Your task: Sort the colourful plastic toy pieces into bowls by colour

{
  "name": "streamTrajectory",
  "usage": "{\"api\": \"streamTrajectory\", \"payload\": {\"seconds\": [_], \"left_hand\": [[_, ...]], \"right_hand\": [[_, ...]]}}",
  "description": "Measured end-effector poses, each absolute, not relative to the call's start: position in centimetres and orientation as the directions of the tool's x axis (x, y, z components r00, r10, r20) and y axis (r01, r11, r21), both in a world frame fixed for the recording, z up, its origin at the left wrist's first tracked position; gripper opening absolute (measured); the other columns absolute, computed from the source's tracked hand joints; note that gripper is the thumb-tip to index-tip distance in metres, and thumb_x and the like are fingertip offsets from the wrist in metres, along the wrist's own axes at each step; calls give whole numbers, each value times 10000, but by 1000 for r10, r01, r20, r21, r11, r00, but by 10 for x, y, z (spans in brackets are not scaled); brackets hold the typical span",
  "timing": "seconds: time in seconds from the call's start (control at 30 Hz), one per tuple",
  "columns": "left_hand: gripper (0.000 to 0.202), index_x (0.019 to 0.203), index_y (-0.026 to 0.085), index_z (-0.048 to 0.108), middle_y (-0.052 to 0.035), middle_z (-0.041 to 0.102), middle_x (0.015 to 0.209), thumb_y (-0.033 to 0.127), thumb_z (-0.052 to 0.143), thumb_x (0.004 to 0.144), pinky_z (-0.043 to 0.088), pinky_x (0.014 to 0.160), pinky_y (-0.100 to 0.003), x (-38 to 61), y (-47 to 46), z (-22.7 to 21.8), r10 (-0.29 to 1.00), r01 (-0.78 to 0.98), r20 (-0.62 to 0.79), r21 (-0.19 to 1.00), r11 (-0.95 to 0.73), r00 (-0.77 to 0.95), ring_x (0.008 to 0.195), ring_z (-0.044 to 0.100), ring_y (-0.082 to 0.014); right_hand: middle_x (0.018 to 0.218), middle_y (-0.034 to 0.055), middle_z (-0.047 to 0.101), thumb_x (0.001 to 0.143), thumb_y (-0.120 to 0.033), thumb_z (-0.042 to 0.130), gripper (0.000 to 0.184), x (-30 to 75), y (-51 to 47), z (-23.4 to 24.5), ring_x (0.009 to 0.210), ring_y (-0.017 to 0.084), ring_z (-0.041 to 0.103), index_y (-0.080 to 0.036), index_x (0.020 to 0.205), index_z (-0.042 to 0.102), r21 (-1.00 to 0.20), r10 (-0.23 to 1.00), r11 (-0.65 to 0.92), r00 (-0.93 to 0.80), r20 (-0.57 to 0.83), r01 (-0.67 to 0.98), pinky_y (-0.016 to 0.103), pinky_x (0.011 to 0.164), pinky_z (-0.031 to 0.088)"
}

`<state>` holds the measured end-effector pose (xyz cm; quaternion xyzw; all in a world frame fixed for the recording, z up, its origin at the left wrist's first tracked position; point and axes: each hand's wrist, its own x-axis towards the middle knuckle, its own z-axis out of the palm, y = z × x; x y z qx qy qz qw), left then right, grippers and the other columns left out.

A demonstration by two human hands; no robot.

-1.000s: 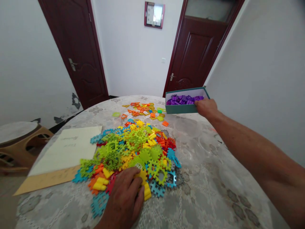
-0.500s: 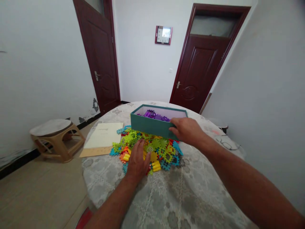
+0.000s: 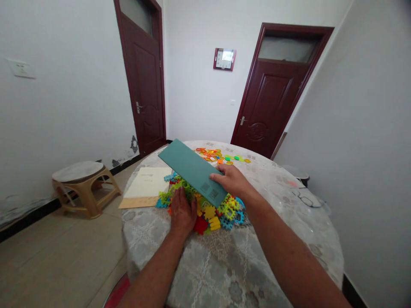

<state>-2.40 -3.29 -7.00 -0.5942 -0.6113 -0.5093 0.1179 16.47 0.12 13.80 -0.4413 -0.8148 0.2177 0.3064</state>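
Observation:
My right hand [image 3: 231, 180] grips the edge of a teal box [image 3: 191, 170], which is tipped over so its underside faces me, above a heap of coloured plastic building pieces [image 3: 221, 211] on the round table [image 3: 289, 214]. The box's inside is hidden. My left hand [image 3: 183, 211] lies flat on the near side of the heap, fingers pressed onto the pieces.
A second, smaller scatter of coloured pieces [image 3: 218, 155] lies at the table's far side. A cream sheet on brown card [image 3: 146, 186] sits at the left of the table, glasses [image 3: 305, 197] at the right. A low stool [image 3: 81, 182] stands on the floor at left. Two dark doors lie behind.
The teal box came from the table's far right to above the heap and has tipped over, bottom towards me. The view has pulled back from the table. My left hand stayed on the heap.

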Motion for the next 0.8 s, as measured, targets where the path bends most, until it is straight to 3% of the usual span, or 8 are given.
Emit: {"api": "streamTrajectory", "payload": {"seconds": [0.27, 0.47, 0.8], "left_hand": [[673, 1598, 131, 258, -253, 456, 1546, 372, 501, 1018, 413, 1180, -633, -22, -29, -78, 662, 857, 718, 464, -225, -215, 1476, 425, -387], [636, 1563, 105, 330, -256, 488, 1514, 364, 510, 1011, 421, 1176, -622, -21, -30, -74, 708, 866, 674, 465, -185, -211, 1452, 456, -387], [622, 1555, 96, 366, -254, 499, 1535, 355, 509, 1008, 402, 1191, -606, -16, -37, -71, 733, 899, 656, 412, -145, -182, 1465, 453, -385]], "right_hand": [[699, -25, 604, 835, -447, 650, 271, 157, 20, 119, 624, 131, 514, -183, 835, 710, -764, 887, 418, -402, 227, 492, 243, 552, 329], [643, -25, 625, 779, -464, 709, 287, 168, 38, 117, 558, 128, 518, -177, 779, 685, -921, 927, 239, -355, 121, 309, 250, 526, 365], [700, 39, 746, 777, -205, 761, 114, 200, 79, 114, 582, 171, 667, -165, 862, 696, -994, 964, -106, -247, -95, -32, 280, 610, 570]]}}
